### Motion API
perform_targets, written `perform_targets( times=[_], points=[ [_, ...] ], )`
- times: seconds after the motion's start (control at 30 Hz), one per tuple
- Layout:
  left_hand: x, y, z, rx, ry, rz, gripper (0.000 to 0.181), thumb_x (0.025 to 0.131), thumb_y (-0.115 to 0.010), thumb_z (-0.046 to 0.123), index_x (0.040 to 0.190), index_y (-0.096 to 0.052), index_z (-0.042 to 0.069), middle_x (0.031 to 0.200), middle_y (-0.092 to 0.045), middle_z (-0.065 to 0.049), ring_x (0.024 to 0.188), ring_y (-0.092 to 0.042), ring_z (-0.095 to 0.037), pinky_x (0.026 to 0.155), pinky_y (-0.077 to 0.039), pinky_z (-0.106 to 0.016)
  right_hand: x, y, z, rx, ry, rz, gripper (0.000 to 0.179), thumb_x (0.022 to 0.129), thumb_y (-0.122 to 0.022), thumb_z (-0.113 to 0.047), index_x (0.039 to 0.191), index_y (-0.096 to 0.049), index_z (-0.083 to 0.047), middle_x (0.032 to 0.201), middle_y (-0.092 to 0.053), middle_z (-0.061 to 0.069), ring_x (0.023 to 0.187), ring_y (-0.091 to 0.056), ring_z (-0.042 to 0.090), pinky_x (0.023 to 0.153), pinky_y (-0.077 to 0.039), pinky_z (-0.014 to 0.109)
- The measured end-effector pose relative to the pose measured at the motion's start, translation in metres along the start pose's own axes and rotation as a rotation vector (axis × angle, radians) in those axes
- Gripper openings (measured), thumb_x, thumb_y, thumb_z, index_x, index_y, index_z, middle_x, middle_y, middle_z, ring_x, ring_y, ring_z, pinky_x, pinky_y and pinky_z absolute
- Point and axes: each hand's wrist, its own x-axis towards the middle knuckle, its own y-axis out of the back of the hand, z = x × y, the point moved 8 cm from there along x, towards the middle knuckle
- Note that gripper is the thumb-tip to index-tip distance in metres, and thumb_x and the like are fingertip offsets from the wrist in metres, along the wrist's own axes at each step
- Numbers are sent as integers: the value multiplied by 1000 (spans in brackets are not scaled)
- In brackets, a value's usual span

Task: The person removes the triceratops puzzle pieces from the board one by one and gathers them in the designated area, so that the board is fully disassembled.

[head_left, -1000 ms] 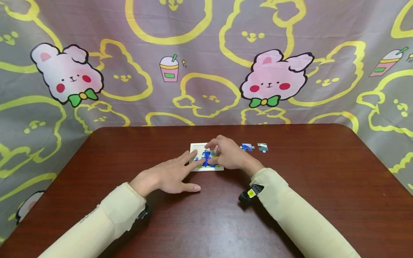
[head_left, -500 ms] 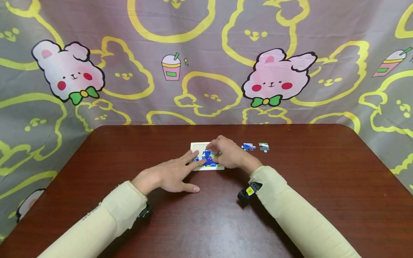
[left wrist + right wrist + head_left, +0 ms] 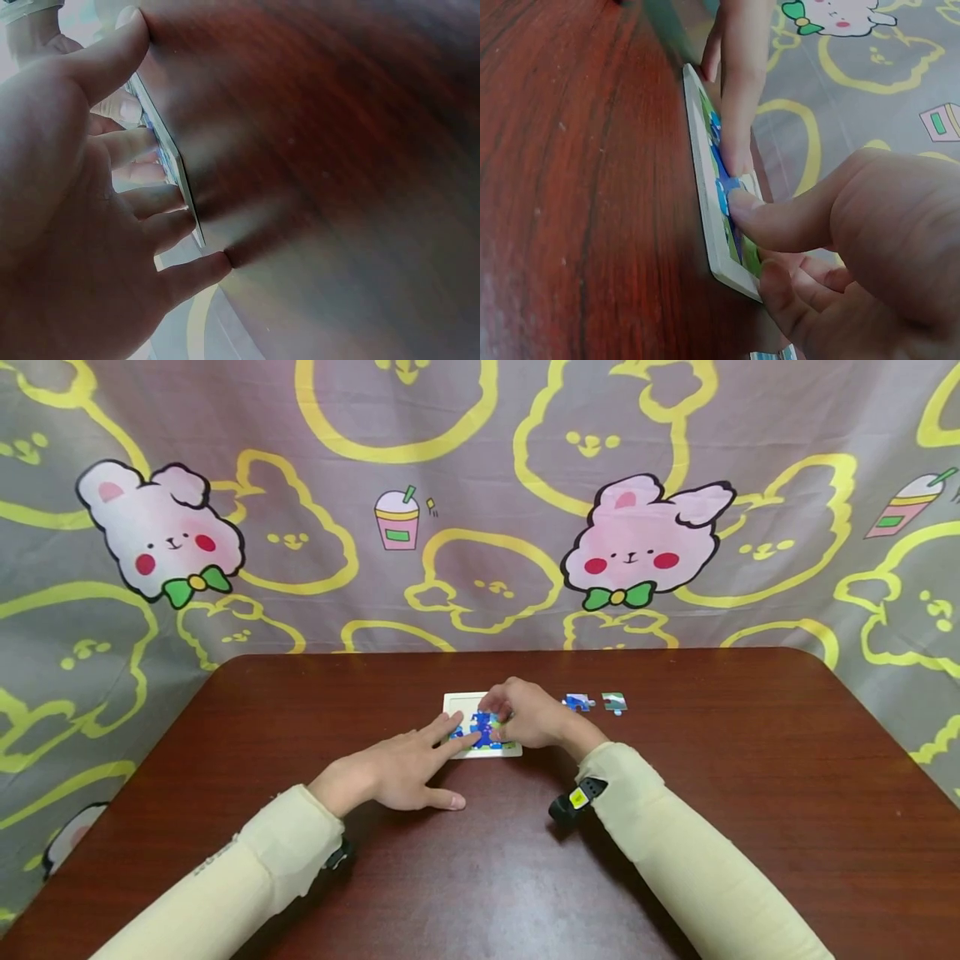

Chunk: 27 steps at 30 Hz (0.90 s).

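A jigsaw puzzle in a white frame (image 3: 459,697) lies toward the back of the table, with blue and green pieces (image 3: 483,727) set in its tray. My left hand (image 3: 393,768) is spread flat from the left, its index fingertip on the pieces and its other fingers along the frame's left side. Over the right half of the puzzle, my right hand (image 3: 534,714) bends its thumb and fingers around a puzzle piece. In the right wrist view the thumb (image 3: 769,217) presses at the picture's surface; most of that piece is hidden beneath the hand.
Two loose puzzle pieces, a blue one (image 3: 577,702) and a green one (image 3: 613,702), lie to the right of the frame. The brown table (image 3: 495,860) ends at a patterned curtain (image 3: 480,485) behind it.
Both hands stay at the puzzle almost unmoved. My right thumb and wrist shift only slightly. The frame and the two loose pieces keep their places.
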Motion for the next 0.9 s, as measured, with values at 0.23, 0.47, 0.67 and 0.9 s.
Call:
perform_targets(
  times=[0.23, 0.47, 0.67, 0.9],
  points=[
    [2, -2, 0, -16, -5, -11, 88, 102, -65, 56, 172, -19, 30, 182, 0, -7, 166, -15, -37, 131, -25, -61, 4, -1, 2, 32, -53, -26, 38, 91, -79, -3, 128, -69, -6, 123, -70, 11, 112, -66, 25, 104, -57, 42],
    [1, -1, -1, -14, -13, -3, 88, 102, -65, 56, 172, -20, 28, 182, -2, -8, 167, -12, -36, 131, -25, -62, 8, 0, 0, 25, -60, -42, 36, 89, -79, -3, 124, -71, -8, 119, -71, 10, 111, -65, 25, 103, -56, 42],
    [0, 0, -1, -15, -16, 1, 88, 102, -65, 56, 172, -20, 27, 181, -2, -9, 167, -12, -36, 131, -24, -62, 10, 0, 1, 45, -92, -47, 33, 89, -78, -3, 120, -70, -9, 117, -69, 9, 109, -63, 25, 102, -55, 42],
    [1, -1, -1, -16, -24, 3, 88, 102, -65, 56, 172, -19, 27, 181, -2, -10, 167, -10, -36, 131, -24, -63, 10, 1, 2, 30, -89, -32, 33, 88, -80, -3, 118, -70, -10, 115, -69, 8, 108, -63, 25, 101, -55, 41]
  ],
)
